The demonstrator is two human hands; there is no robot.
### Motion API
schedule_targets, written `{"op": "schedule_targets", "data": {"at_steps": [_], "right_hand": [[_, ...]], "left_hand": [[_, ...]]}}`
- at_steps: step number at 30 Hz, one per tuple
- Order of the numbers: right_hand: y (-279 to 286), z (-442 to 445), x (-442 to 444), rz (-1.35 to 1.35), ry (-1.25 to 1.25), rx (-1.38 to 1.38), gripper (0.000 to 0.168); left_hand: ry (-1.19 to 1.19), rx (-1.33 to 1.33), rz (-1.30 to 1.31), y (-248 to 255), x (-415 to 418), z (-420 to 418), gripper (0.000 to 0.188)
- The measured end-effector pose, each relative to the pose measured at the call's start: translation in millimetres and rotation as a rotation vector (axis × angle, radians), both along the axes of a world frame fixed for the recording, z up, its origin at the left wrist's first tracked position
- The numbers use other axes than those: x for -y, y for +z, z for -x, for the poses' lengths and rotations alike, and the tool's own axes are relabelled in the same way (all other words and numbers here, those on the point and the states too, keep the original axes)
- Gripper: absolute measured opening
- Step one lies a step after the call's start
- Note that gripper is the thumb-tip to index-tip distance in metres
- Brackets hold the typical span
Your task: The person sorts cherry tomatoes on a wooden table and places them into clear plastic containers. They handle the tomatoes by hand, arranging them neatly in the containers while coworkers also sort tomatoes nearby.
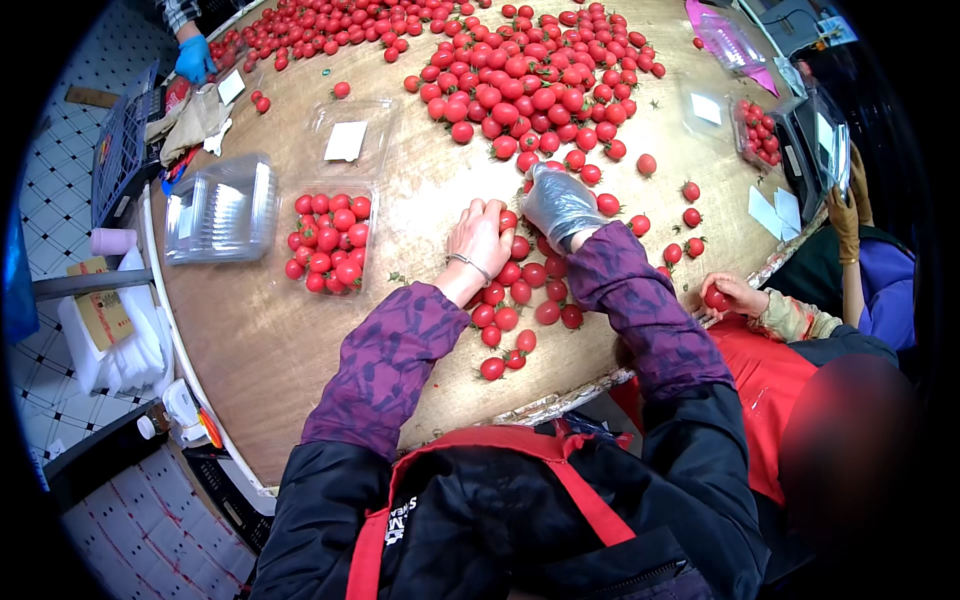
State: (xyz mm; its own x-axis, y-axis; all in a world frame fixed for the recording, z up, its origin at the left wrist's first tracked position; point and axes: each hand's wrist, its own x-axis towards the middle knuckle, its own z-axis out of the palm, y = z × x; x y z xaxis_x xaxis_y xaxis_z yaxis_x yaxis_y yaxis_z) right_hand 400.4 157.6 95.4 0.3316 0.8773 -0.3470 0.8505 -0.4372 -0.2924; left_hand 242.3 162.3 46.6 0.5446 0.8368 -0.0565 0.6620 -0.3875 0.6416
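Bare, with a bracelet at the wrist, my left hand [480,241] rests on the wooden table, its fingers against a cherry tomato [508,220]; whether it grips it is unclear. My right hand [561,202], in a clear plastic glove, reaches palm down over tomatoes at the near edge of a big pile [525,82]; its fingertips are hidden. Loose tomatoes [533,274] lie between my forearms. Left of my hands stands an open clear plastic clamshell box [369,259] filled with tomatoes, its lid [382,142] folded back with a white card [346,141] on it.
Nested empty clamshells [217,210] stand at the table's left. Beside me on the right, a person's hand [731,295] holds a tomato. A blue-gloved hand [196,60] is at the far left. Another filled box [757,135] and white cards [776,212] lie at the right.
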Motion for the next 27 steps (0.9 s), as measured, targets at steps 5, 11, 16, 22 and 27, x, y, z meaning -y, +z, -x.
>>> {"op": "schedule_targets", "data": {"at_steps": [5, 11, 16, 22, 27], "right_hand": [[-2.1, -5.6, 5.6, -0.055, -0.036, -0.079, 0.028], [9.7, -9.5, 13.8, -0.006, 0.061, -0.179, 0.032], [9.3, 16.8, 12.5, 0.088, 0.084, -0.056, 0.029], [12.4, 5.0, 26.7, -0.075, -0.129, -0.394, 0.042], [51.7, 47.1, 67.5, -0.122, -0.406, -1.422, 0.047]], "left_hand": [[0.05, 0.195, -0.079, 5.1, -8.4, 14.5, 0.031], [0.011, 0.058, 0.014, 1.1, -4.3, 37.6, 0.037], [-0.003, 0.106, 0.005, 8.5, 7.9, 45.8, 0.046], [0.156, 0.271, 0.153, 38.5, 21.1, 58.2, 0.048], [0.385, 0.928, 1.099, 46.3, 35.3, 52.4, 0.046]]}}
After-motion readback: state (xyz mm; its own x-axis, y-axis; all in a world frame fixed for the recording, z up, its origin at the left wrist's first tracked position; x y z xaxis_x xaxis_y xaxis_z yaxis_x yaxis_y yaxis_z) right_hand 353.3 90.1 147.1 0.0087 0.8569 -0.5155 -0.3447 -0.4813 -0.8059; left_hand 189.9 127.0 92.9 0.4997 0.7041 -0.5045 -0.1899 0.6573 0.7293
